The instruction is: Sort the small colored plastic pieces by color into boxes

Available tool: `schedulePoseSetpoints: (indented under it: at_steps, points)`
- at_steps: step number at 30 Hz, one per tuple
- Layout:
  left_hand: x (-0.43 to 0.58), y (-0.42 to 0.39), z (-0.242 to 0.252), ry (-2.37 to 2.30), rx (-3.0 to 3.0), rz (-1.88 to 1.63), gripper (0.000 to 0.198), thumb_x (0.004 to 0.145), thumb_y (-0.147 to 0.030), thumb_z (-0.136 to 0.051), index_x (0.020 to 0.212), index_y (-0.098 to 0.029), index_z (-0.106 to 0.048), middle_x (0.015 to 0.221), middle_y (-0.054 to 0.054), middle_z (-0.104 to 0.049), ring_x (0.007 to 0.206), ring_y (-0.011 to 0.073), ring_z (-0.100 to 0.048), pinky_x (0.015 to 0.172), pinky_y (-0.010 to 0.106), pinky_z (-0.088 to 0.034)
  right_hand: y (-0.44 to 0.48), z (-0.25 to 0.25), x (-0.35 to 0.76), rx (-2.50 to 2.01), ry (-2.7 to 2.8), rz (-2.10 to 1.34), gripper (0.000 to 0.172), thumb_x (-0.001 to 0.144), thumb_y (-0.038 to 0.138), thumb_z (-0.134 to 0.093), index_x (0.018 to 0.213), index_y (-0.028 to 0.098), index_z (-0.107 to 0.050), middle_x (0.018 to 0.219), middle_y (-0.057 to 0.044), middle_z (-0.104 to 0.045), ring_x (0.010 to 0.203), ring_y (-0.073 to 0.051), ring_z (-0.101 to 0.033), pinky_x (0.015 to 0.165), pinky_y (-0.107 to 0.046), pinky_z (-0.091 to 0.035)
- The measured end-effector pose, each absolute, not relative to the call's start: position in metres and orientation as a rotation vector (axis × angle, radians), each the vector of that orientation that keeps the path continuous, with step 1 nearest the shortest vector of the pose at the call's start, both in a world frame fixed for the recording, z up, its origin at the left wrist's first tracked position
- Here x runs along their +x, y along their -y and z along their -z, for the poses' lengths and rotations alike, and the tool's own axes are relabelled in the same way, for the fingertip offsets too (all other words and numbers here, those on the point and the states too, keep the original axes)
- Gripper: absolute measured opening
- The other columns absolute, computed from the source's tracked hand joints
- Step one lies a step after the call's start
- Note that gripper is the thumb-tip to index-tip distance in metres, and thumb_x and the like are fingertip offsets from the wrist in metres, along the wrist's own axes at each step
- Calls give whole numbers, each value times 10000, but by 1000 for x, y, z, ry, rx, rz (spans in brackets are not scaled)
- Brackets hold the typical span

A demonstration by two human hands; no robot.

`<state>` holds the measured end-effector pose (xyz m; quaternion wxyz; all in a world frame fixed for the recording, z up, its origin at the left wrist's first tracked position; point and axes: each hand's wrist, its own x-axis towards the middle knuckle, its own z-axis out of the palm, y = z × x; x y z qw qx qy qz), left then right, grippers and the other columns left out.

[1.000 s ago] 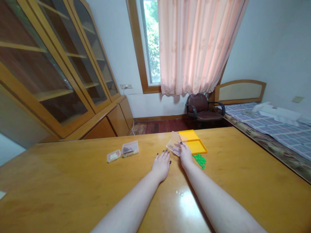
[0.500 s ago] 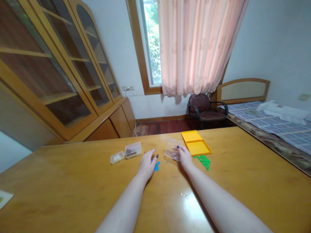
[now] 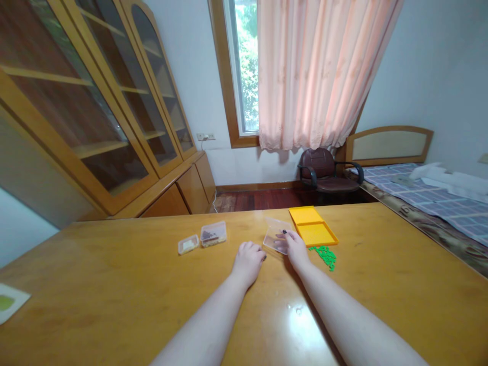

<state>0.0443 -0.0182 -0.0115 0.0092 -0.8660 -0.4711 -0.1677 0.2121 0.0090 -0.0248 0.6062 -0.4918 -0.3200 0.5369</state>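
Note:
My left hand [image 3: 248, 262] rests on the table with its fingers curled down, just left of a clear plastic box. The hand covers the spot where small blue pieces lay, and what is under or inside the fingers is hidden. My right hand [image 3: 298, 250] grips the right side of the clear plastic box [image 3: 272, 240], which is tilted with its open side toward the left hand. Right of that hand, small green pieces [image 3: 327, 256] lie in a loose pile in front of an opened yellow case [image 3: 316, 234].
Left of my hands stand a small clear box with pale pieces [image 3: 188, 245] and a larger one with dark pieces [image 3: 213, 234]. A white card [image 3: 13, 303] lies at the table's left edge. Beyond the wooden table [image 3: 125, 284] are a chair [image 3: 324, 170] and a bed [image 3: 412, 188].
My left hand has moved right, nearer the clear box, and its fingers have curled in. The blue pieces are now out of sight. The right hand still holds the box.

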Motion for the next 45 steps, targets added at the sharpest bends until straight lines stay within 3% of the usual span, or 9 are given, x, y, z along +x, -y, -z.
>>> schedulePoseSetpoints:
  at_steps: [5,9,13,18,20,24,28,33,45]
  points:
    - [45,20,6,1385,-2637,505,182,838,-193,-474,754,-194,-635,776,63,-590,849,207,-477,856,393,-336,-9,24,213,-1134,720,-1251,337,643,458,-618,834,190,-548,825,-43,-669,573,-158,-632,451,-248,-482]
    - [47,21,-3,1475,-2534,744,203,870,-244,-435,862,-211,-634,849,53,-616,890,194,-491,911,384,-317,-7,22,209,-1136,744,-1306,296,658,426,-611,825,193,-538,798,-31,-666,555,-144,-628,454,-248,-490]
    - [47,18,-3,1582,-2495,910,221,871,-292,-444,936,-247,-650,890,44,-638,899,190,-514,889,375,-344,-2,19,202,-1134,812,-1441,269,668,402,-607,820,194,-531,742,-27,-671,543,-155,-633,442,-252,-490]
    - [20,1,5,1775,-2480,1073,283,852,-233,-457,1101,-233,-591,1026,49,-617,954,175,-534,864,336,-408,0,15,203,-1131,806,-1453,243,688,384,-586,838,206,-515,779,-27,-675,541,-154,-639,429,-250,-491]
    - [1,-5,3,1830,-2528,1134,255,843,-200,-452,1029,-201,-625,1008,51,-621,953,161,-545,866,305,-423,-1,14,205,-1135,776,-1449,231,695,363,-574,854,209,-510,770,-26,-674,531,-157,-637,424,-259,-496]
    - [-25,-9,-4,1744,-2830,837,202,821,-221,-489,886,-208,-679,901,33,-648,879,153,-573,831,282,-437,-2,14,206,-1127,775,-1464,216,698,336,-576,854,201,-513,771,-33,-672,534,-161,-639,435,-272,-507]
    - [-26,-7,-4,1571,-2971,530,185,815,-250,-520,884,-246,-691,877,20,-658,847,144,-577,800,254,-427,-1,15,205,-1120,790,-1457,203,711,322,-573,861,197,-516,768,-30,-667,538,-157,-639,452,-275,-515]
    - [-26,-8,-2,1688,-2786,524,215,833,-234,-492,948,-239,-674,929,38,-650,885,157,-569,811,270,-414,0,16,207,-1122,811,-1457,202,728,339,-561,860,193,-516,775,-35,-664,542,-158,-641,446,-268,-514]
    - [-21,-11,4,1797,-2746,403,146,818,-242,-516,876,-219,-648,907,25,-622,876,156,-555,781,253,-399,-4,24,206,-1150,869,-1459,206,748,355,-545,867,189,-516,799,-39,-660,543,-132,-635,445,-221,-495]
